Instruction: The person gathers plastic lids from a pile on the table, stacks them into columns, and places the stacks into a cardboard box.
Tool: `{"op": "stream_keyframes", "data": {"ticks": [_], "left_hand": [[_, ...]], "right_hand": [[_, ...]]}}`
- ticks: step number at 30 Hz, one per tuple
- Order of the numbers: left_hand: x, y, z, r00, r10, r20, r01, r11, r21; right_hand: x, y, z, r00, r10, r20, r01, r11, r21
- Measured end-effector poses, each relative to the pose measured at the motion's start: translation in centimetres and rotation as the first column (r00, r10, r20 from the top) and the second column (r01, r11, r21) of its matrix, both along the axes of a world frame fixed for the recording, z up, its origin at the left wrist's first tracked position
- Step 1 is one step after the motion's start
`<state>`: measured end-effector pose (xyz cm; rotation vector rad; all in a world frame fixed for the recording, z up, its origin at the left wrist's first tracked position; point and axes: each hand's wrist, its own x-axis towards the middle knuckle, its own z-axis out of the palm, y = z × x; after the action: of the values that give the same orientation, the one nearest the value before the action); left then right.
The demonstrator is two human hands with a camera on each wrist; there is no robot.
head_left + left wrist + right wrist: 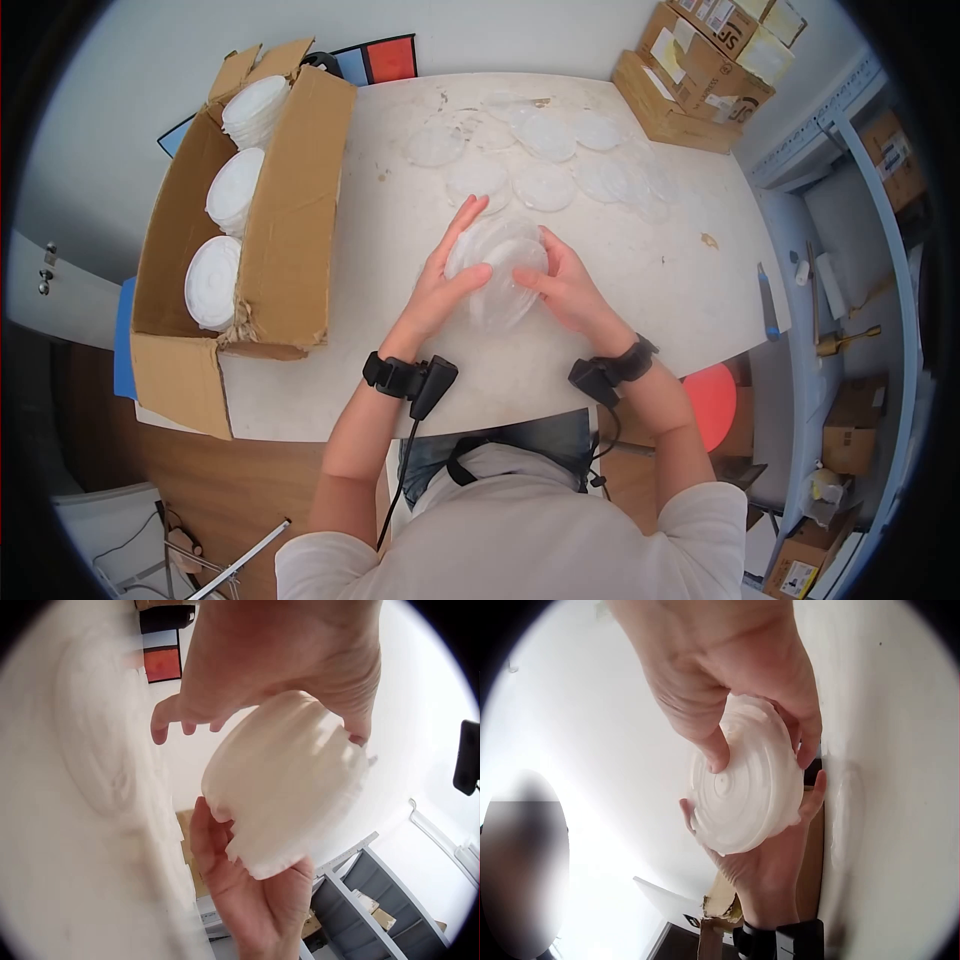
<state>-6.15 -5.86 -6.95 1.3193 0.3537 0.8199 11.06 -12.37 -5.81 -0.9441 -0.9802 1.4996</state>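
Between both hands, above the white table, is a stack of translucent round lids (497, 262) (289, 776) (739, 780), tilted on edge. The left hand (440, 285) (281, 660) (769, 862) grips the stack's left side, thumb on its near face and other fingers extended. On the right side the right hand (575, 290) (255, 900) (727, 667) holds it, its thumb pressing the face near the centre and its fingers round the edge. More clear lids (545, 187) lie spread over the table beyond the hands.
At the left stands an open cardboard box (290, 220) with several stacks of white lids (213, 283). Closed cartons (700, 75) are piled at the back right. A blue-handled tool (767, 302) lies by the table's right edge (785, 290). Grey shelves (905, 300) stand further right.
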Motion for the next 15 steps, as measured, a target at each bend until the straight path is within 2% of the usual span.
{"op": "stream_keyframes", "data": {"ticks": [1, 2, 4, 5, 7, 8, 9, 10, 11, 13, 14, 15], "left_hand": [[0.2, -0.3, 0.8, 0.988, 0.138, -0.067, -0.137, 0.99, 0.02], [0.4, -0.7, 1.3, 0.953, 0.274, -0.131, -0.27, 0.962, 0.048], [0.8, -0.6, 0.6, 0.952, 0.295, -0.08, -0.288, 0.954, 0.082], [1.2, -0.6, 0.4, 0.951, 0.309, -0.026, -0.304, 0.945, 0.118], [2.6, -1.1, 0.6, 0.961, 0.277, -0.023, -0.275, 0.959, 0.074], [3.4, -1.4, 0.7, 0.967, 0.255, -0.02, -0.254, 0.967, 0.031], [4.1, -1.6, 0.3, 0.968, 0.251, -0.021, -0.25, 0.968, 0.03], [4.9, -1.7, -0.5, 0.959, 0.262, -0.105, -0.257, 0.965, 0.057], [5.4, -1.6, -1.2, 0.943, 0.274, -0.188, -0.262, 0.961, 0.087], [5.8, -1.5, -1.8, 0.937, 0.306, -0.169, -0.299, 0.952, 0.068], [5.9, -1.5, -2.1, 0.933, 0.321, -0.161, -0.316, 0.947, 0.057], [5.9, -1.6, -1.6, 0.93, 0.335, -0.154, -0.332, 0.942, 0.045]], "right_hand": [[0.3, 0.0, 0.0, 0.986, -0.098, 0.133, 0.088, 0.993, 0.08], [0.6, -0.3, 0.1, 0.986, -0.097, 0.132, 0.087, 0.993, 0.077], [1.0, -0.7, 0.7, 0.9, -0.328, 0.286, 0.242, 0.924, 0.297], [1.2, -0.8, 0.7, 0.898, -0.334, 0.285, 0.249, 0.922, 0.298], [1.7, -1.3, 0.4, 0.755, -0.452, 0.476, 0.231, 0.862, 0.452], [1.8, -1.5, 0.3, 0.752, -0.455, 0.476, 0.235, 0.861, 0.451], [1.9, -1.6, 0.2, 0.723, -0.399, 0.564, 0.168, 0.893, 0.417], [2.0, -1.7, 0.0, 0.685, -0.339, 0.644, 0.102, 0.921, 0.377], [2.2, -1.7, -0.2, 0.684, -0.343, 0.643, 0.106, 0.92, 0.378], [2.7, -1.9, -0.6, 0.693, -0.255, 0.674, 0.077, 0.956, 0.283], [2.9, -2.0, -0.6, 0.693, -0.259, 0.673, 0.082, 0.955, 0.283], [3.1, -2.1, -0.3, 0.655, -0.224, 0.721, 0.017, 0.959, 0.283]]}}
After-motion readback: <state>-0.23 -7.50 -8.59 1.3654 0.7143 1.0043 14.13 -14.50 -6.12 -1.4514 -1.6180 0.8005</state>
